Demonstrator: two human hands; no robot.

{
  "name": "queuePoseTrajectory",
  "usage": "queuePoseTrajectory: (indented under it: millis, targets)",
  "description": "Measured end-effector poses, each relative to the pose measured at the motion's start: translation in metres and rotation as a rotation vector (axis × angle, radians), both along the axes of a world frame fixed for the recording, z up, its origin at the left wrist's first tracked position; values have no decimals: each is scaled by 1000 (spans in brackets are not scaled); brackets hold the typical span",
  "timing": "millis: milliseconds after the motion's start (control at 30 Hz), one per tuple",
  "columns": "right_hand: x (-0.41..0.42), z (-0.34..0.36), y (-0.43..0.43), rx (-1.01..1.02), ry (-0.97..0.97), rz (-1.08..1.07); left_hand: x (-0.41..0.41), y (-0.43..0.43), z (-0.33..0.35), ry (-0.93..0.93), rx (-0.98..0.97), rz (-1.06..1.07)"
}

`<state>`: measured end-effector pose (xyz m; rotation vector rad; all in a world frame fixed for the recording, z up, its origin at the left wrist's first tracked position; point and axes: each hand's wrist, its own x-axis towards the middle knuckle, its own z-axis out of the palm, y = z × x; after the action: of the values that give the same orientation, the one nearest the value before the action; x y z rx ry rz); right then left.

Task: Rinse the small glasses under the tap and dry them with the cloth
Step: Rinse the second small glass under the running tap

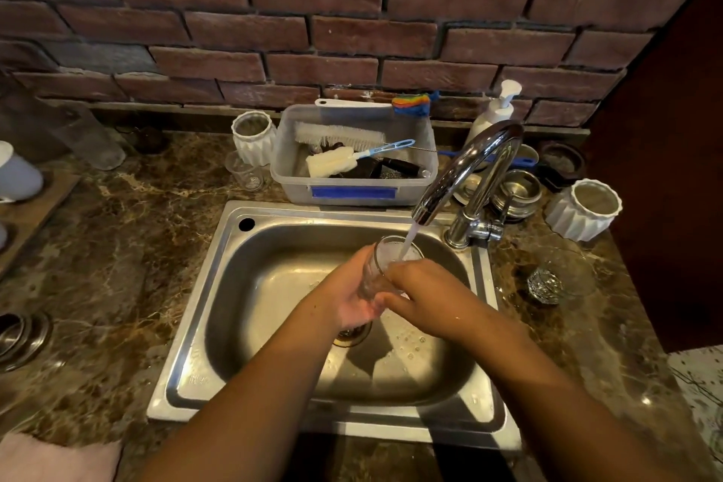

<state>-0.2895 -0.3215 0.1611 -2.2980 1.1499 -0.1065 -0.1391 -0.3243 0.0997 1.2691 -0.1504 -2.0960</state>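
Rinsing is the step in hand: water runs from the tap (pixel 465 168) straight into the mouth of a small glass (pixel 385 264) held over the sink (pixel 219 286), near its back right corner. The left hand (pixel 352 297) is wrapped around the glass from below and the side, tilting its mouth up toward the spout. The right hand (pixel 424 295) is closed against the glass's other side, fingers at or just inside the rim, so both hands are together and clamped on the one glass.

A second glass (pixel 246 172) stands on the bench behind the sink's back left corner, beside a white ribbed pot (pixel 254 137) and a plastic tub (pixel 354 156) of brushes. A cut-glass piece (pixel 545 284) sits on the bench just right of the sink. A pale cloth (pixel 58 458) lies at the bench's front left corner.

Drying seems not yet begun. The next move likely calls for tipping the water out, lifting the wet glass clear of the stream with a firm grip, and carrying it across to the cloth, well apart from the tap.
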Motion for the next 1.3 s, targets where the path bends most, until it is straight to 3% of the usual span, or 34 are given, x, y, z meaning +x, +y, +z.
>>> queuePoseTrajectory:
  millis: [200, 333, 500, 667, 833, 933, 1133, 1233, 1300]
  targets:
    - [16, -1, 5, 224, -220, -459, -30, 9, -7, -24, -44, 320]
    - [23, -3, 2, 196, -296, -681, -44, 15, -7, 21, -119, 375]
    - [10, -1, -8, 248, -222, -428, -28, 13, -2, 76, -130, 276]
    - [-3, 1, -13, 116, -89, -122, -10, 0, 12, 5, -48, 9]
    - [-1, 2, -7, -11, 27, -5, 3, -5, 16, 39, -4, -213]
    - [-1, -1, -5, -15, -3, -68, -2, -3, 11, -2, 26, -233]
    - [10, -10, -1, -11, -94, -376, -30, 4, 6, -23, 15, 144]
    - [19, -12, -3, -60, -105, -551, -41, 9, 6, 81, -37, 229]
    - [19, -10, -5, -62, -104, -541, -41, 13, 4, 144, -58, 277]
